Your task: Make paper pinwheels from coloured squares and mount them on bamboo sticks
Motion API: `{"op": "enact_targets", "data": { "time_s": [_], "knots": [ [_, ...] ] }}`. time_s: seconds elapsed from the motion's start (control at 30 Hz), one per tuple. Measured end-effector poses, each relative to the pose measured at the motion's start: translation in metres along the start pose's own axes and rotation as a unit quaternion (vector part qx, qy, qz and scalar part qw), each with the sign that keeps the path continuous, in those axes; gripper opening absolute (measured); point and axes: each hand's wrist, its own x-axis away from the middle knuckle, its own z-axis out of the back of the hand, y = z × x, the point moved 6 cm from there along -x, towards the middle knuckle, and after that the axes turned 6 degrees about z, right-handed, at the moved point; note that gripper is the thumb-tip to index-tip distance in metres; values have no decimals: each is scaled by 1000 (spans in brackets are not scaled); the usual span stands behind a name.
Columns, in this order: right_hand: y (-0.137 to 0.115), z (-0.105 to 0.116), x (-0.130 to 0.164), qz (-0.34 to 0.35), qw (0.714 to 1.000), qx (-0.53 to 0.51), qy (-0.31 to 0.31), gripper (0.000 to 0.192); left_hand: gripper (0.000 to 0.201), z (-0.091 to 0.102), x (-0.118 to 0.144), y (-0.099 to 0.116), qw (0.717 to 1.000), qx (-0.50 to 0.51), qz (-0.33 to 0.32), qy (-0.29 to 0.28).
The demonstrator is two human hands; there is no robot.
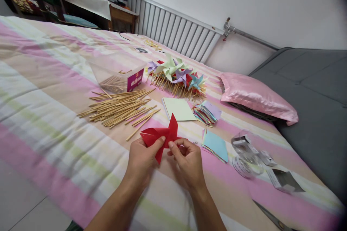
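Note:
A red paper pinwheel (172,127) is held up over the bed between both hands. My left hand (145,155) grips its left side, with the thumb pressed near the centre. On the right side, my right hand (188,155) pinches close to the middle with thumb and fingers; whether something small is also between those fingers I cannot tell. Just beyond the hands lie loose wooden sticks (119,106) in a pile and a stack of pale green paper squares (179,109). Finished pinwheels (176,72) in several colours lie heaped behind the paper.
A clear plastic box (116,68) with more sticks stands at the left. Coloured paper stacks (215,145) lie right of my hands, beside clear round containers (246,164) and a small open box (284,180). Scissors (273,218) rest near the bed's edge. A pink pillow (257,95) sits at the right.

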Motion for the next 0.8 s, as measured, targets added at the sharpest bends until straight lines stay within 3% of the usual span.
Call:
{"op": "enact_targets", "data": {
  "time_s": [0.2, 0.47, 0.8],
  "knots": [
    [2, 1, -1, -4, 1000, -11, 16, 26, 19, 0, -1, 1, 998, -46, -25, 18],
    [3, 3, -2, -5, 999, -23, 35, 29, 16, -3, 0, 0, 995, -79, -63, -22],
    [3, 6, -3, -6, 999, -25, 45, 25, 18, -4, -2, -3, 994, -92, -56, -30]
  ]
}}
